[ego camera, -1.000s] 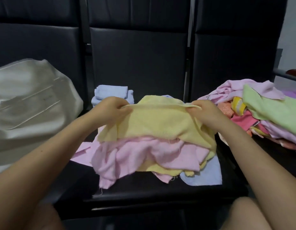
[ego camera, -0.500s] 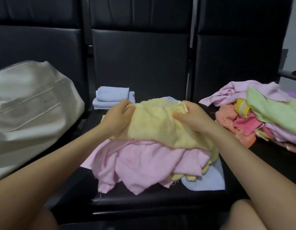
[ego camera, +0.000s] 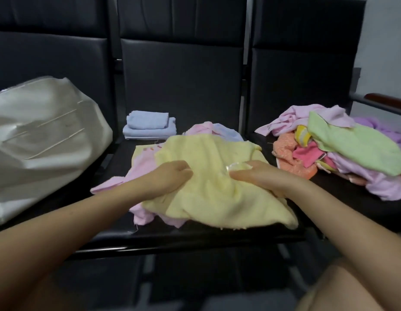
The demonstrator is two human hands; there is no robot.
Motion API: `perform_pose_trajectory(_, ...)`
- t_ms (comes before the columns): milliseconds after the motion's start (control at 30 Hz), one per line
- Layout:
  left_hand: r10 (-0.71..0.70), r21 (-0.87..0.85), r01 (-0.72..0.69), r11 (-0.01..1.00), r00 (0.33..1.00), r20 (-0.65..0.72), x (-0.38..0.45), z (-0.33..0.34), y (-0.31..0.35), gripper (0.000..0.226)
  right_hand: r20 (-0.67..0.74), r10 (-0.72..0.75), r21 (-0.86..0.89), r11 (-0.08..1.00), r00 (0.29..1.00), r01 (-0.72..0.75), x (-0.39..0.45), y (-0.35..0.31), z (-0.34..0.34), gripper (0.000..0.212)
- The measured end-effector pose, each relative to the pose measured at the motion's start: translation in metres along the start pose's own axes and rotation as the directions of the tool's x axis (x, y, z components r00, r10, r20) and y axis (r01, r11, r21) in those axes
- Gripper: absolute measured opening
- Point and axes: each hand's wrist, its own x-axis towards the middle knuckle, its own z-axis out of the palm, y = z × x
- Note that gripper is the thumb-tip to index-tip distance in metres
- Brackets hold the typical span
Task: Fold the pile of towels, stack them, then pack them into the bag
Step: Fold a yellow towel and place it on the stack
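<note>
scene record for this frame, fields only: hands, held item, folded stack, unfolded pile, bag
left hand: grips yellow towel
right hand: grips the same towel
under it: pink towels on the middle seat
folded stack: pale blue towels, back of that seat
unfolded pile: mixed colours, right seat
bag: white, left seat; opening not visible

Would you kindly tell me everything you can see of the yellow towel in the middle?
The yellow towel is pale, soft-looking terry cloth, rumpled and not yet folded. It lies spread over pink towels on the middle black seat. The left hand and right hand each grip bunched cloth near its centre. Its near edge droops toward the seat front.
</note>
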Motion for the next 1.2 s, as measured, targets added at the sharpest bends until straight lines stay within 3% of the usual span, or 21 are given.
perform_pose_trajectory(100, -0.053, 0.111, 0.045, 0.993, 0.996, 0.072, -0.009, 0.009, -0.005, 0.023, 0.028, 0.056, -0.271, 0.961, 0.998, -0.046, -0.008, 0.009, 0.012, 0.030)
perform_pose_trajectory(233, 0.025, 0.083, -0.014, 0.996, 0.991, -0.134, -0.013, -0.003, 0.001, 0.025, -0.071, -0.064, -0.365, 0.930, 0.995, 0.034, -0.008, -0.001, 0.002, 0.030)
perform_pose_trajectory(300, 0.018, 0.006, -0.017, 1.000, 0.962, -0.271, -0.009, -0.016, 0.004, 0.025, -0.147, -0.136, -0.347, 0.934, 0.980, 0.078, -0.006, -0.006, -0.011, 0.035)
perform_pose_trajectory(400, -0.032, -0.098, -0.003, 0.995, 0.937, -0.348, -0.002, -0.039, 0.006, 0.026, -0.312, -0.192, -0.230, 0.966, 0.930, 0.123, 0.005, -0.008, -0.029, 0.039)
perform_pose_trajectory(500, -0.006, -0.022, -0.002, 1.000, 0.937, -0.350, 0.006, -0.053, -0.004, 0.035, -0.444, -0.167, -0.059, 0.986, 0.880, 0.157, 0.027, -0.001, -0.037, 0.041)
perform_pose_trajectory(567, 0.014, 0.046, 0.002, 0.999, 0.940, -0.341, 0.014, -0.055, -0.013, 0.037, -0.483, -0.165, -0.060, 0.986, 0.860, 0.156, 0.042, 0.005, -0.037, 0.032)
perform_pose_trajectory(667, 0.020, 0.055, -0.001, 0.998, 0.938, -0.346, 0.028, -0.053, -0.025, 0.036, -0.477, -0.181, -0.123, 0.983, 0.860, 0.138, 0.062, 0.015, -0.035, 0.013)
perform_pose_trajectory(800, 0.001, -0.041, -0.019, 0.999, 0.914, -0.405, 0.045, -0.051, -0.032, 0.037, -0.455, -0.243, -0.196, 0.966, 0.857, 0.170, 0.077, 0.021, -0.037, 0.026)
perform_pose_trajectory(867, -0.003, -0.096, -0.043, 0.995, 0.902, -0.431, 0.053, -0.051, -0.036, 0.036, -0.357, -0.282, -0.206, 0.954, 0.890, 0.219, 0.075, 0.019, -0.037, 0.024)
perform_pose_trajectory(933, 0.014, -0.120, -0.074, 0.990, 0.901, -0.435, 0.060, -0.050, -0.039, 0.037, -0.221, -0.260, -0.304, 0.934, 0.940, 0.187, 0.074, 0.019, -0.038, 0.019)
perform_pose_trajectory(1000, 0.052, -0.118, -0.111, 0.987, 0.906, -0.419, 0.064, -0.048, -0.041, 0.036, -0.179, -0.239, -0.408, 0.901, 0.954, 0.149, 0.075, 0.018, -0.037, 0.014)
perform_pose_trajectory(1067, 0.085, -0.109, -0.141, 0.984, 0.910, -0.406, 0.066, -0.047, -0.041, 0.034, -0.248, -0.283, -0.317, 0.927, 0.927, 0.198, 0.076, 0.017, -0.040, 0.019)
perform_pose_trajectory(1200, 0.113, -0.154, -0.166, 0.974, 0.945, -0.306, 0.066, -0.047, -0.043, 0.034, -0.380, -0.237, 0.072, 0.956, 0.894, 0.284, 0.074, 0.013, -0.048, 0.023)
